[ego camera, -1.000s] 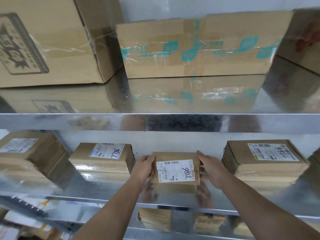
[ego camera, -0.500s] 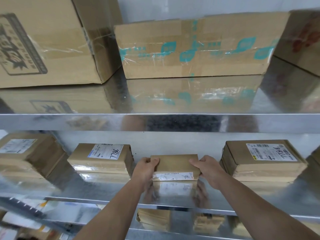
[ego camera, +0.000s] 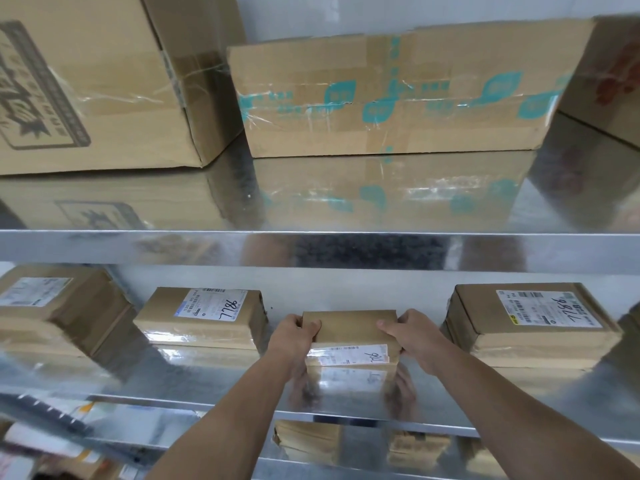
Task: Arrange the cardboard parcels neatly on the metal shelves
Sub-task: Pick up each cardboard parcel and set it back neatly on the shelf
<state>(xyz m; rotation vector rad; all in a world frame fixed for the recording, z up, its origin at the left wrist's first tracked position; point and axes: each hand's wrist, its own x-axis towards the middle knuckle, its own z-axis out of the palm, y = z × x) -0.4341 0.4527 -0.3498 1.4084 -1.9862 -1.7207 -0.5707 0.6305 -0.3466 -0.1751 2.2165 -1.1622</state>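
A small brown cardboard parcel (ego camera: 349,327) lies on the middle metal shelf (ego camera: 214,382), its white label facing me on the front side. My left hand (ego camera: 294,332) grips its left end and my right hand (ego camera: 410,329) grips its right end, fingers curled over the top. Two labelled parcels flank it: one parcel (ego camera: 204,318) to the left and a taller parcel (ego camera: 530,317) to the right. Another parcel (ego camera: 52,306) sits at the far left.
The upper shelf (ego camera: 311,247) carries a large printed box (ego camera: 86,81), a flat box with teal tape (ego camera: 391,95) and part of a box (ego camera: 613,74) at the right. More brown parcels (ego camera: 308,441) lie on the shelf below.
The parcel has been tipped back from label-up to lying with the label on its front side, and pushed a little deeper onto the shelf. Both hands stayed on its ends.
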